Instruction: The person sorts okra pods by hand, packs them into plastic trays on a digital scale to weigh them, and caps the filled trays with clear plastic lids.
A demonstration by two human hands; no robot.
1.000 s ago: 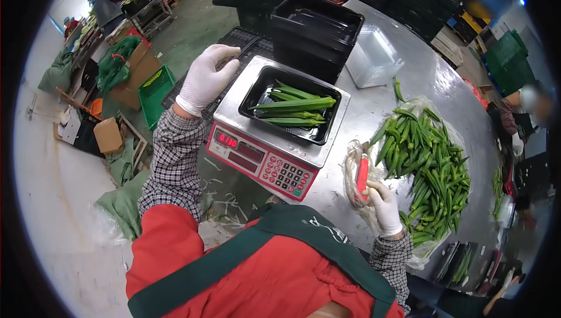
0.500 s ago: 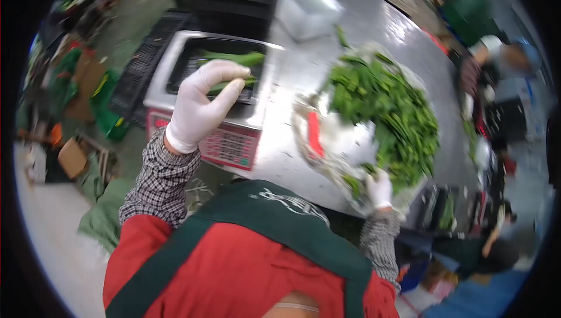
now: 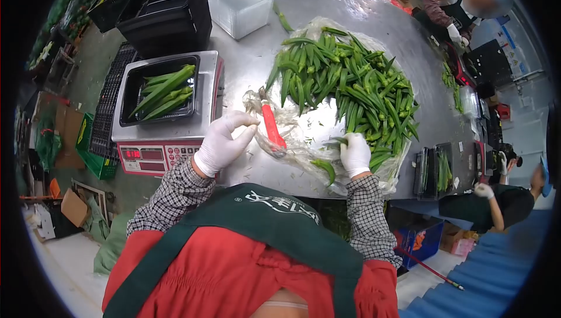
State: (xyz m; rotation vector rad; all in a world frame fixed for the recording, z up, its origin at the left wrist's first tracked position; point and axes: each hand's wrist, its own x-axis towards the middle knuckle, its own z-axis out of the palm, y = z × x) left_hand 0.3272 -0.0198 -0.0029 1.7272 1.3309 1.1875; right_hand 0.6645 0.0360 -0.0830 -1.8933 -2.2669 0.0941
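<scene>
Two white-gloved hands work above a steel table [image 3: 245, 67] in the head camera's view, the only one on this scene. The right hand [image 3: 355, 153] is at the near edge of a heap of okra [image 3: 362, 78], its fingers curled in and a bit of green at their tips; whether a pod is gripped cannot be told. The left hand [image 3: 228, 143], with thumb and forefinger parted and nothing seen between them, hovers between the scale [image 3: 205, 93] and a red-handled knife [image 3: 272, 126]. The heap lies on clear plastic [image 3: 301, 150], with a loose pod [image 3: 324, 169] just beside the right hand, while more pods [image 3: 165, 93] lie in a black tray [image 3: 133, 87] on the scale, whose red digits are too small to read surely. Careful picking here would likely mean a light pinch on one pod at a time, drawn from the heap's edge so that neighbours do not tumble and skins do not bruise. The left hand would do well to stay clear of the knife's blade and off the scale's platform. At right, co-workers [image 3: 497, 201] stand well apart.
</scene>
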